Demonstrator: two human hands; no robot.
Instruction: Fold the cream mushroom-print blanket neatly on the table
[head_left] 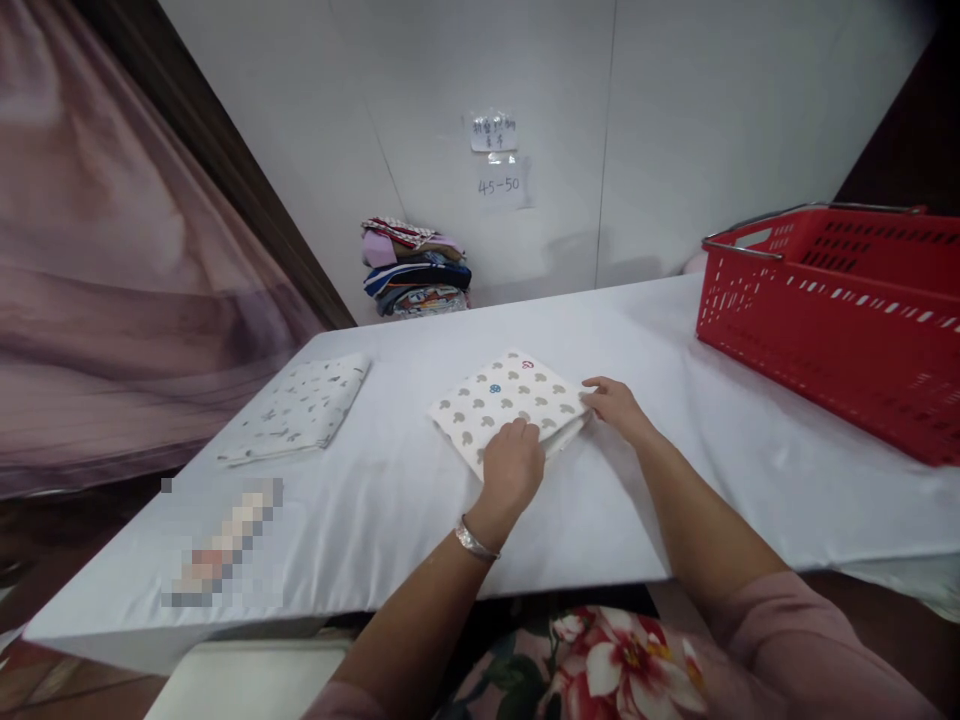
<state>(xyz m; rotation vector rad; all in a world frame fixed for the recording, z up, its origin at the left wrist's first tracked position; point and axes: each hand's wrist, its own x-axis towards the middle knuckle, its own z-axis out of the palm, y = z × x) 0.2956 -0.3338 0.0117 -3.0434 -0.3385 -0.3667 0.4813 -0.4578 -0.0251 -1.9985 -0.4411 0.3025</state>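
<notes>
A folded white cloth (pixel 510 390) printed with grey mushroom shapes, plus one blue and one red one, lies on the white-covered table in front of me. My left hand (pixel 515 462), with a silver bracelet at its wrist, is closed at the cloth's near edge, fingers bent over the top. At the right corner, my right hand (pixel 616 408) has its fingertips on the fabric in a pinch; its thumb is mostly hidden. Between the two hands the layers gape slightly along the near right edge. Another folded white cloth (pixel 304 405) with small grey prints rests flat to the left.
A red plastic basket (pixel 817 350) with a metal handle stands at the right. Folded fabrics (pixel 416 270) are stacked beyond the far edge, against the wall. A blurred-out item (pixel 225 545) lies front left on the tablecloth (pixel 360 520). A pinkish curtain (pixel 150 250) hangs at left.
</notes>
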